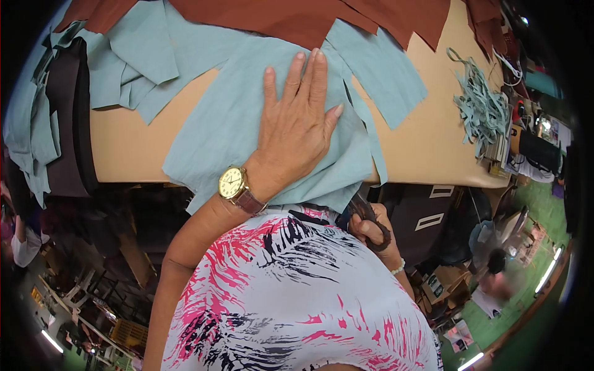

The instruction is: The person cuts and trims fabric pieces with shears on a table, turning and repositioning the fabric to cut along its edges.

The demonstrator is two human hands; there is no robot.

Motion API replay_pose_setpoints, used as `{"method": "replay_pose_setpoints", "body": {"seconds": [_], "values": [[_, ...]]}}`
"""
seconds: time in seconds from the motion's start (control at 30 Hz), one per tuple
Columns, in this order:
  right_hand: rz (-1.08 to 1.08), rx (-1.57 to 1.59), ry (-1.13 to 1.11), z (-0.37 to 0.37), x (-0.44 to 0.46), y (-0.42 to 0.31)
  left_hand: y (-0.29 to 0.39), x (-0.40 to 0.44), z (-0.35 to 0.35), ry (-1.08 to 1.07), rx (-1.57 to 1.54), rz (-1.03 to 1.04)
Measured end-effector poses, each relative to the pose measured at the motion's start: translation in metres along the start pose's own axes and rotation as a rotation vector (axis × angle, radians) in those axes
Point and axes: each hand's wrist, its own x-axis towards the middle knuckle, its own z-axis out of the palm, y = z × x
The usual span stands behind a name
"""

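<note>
- We see an open cardboard box [447, 281] on the right, its contents too small to name, and a yellow crate [129, 334] at lower left, contents unclear.
- Our left hand [297, 127] lies open and flat, thumb apart, pressing the pale blue cloth [216, 117] against the tan tabletop [427, 151].
- Our right hand [374, 232] is curled around the dark handles of the scissors [366, 210], below the table edge; we cannot tell how far the blades part.
- The cloth looks thin, softly creased, angular-edged; rust-brown fabric [266, 18] lies beyond, tangled blue strips [481, 108] rightward.
</note>
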Motion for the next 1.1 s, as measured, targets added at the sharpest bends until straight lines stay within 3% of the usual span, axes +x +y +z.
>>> {"method": "replay_pose_setpoints", "body": {"seconds": [0.1, 1.1], "values": [[-0.102, 0.060, -0.034, 0.004, 0.003, 0.002, 0.000, 0.000, 0.000, -0.007, 0.012, 0.004], [-0.043, 0.067, 0.044, 0.026, 0.017, -0.008, 0.002, 0.001, -0.001, -0.042, -0.023, -0.016]]}}
